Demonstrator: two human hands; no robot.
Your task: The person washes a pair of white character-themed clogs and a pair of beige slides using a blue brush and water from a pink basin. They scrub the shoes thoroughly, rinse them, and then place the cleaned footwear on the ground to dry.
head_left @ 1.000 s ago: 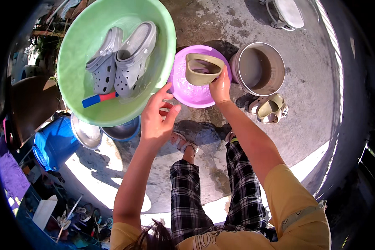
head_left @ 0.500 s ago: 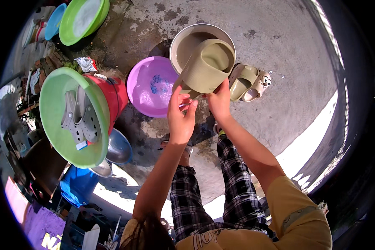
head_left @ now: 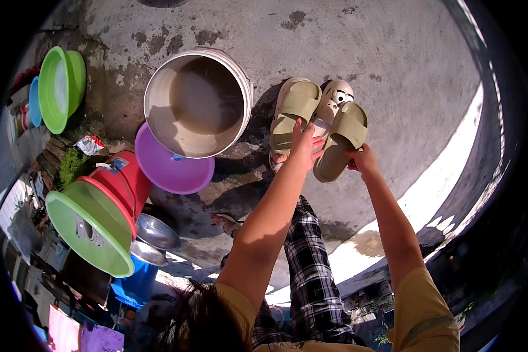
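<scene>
My right hand grips the heel-side edge of an olive slide sandal, its toe pointing away from me. Between this sandal and its mate is my left hand, fingers apart and holding nothing. The other olive slide sandal lies just beyond my left fingers, to the left. A beige clog with cartoon eyes shows between the two sandals, partly covered by them. Whether the gripped sandal touches the ground, I cannot tell.
Left of the footwear stands a white bucket of murky water, overlapping a purple basin. A green basin with grey clogs tilts on a red bucket. Metal bowls and a blue bucket stand nearby. Another green basin sits far left.
The sandal has moved from over the white bucket rightward to beside its mate. My left hand has come off it; my right still grips it. The view has shifted right.
</scene>
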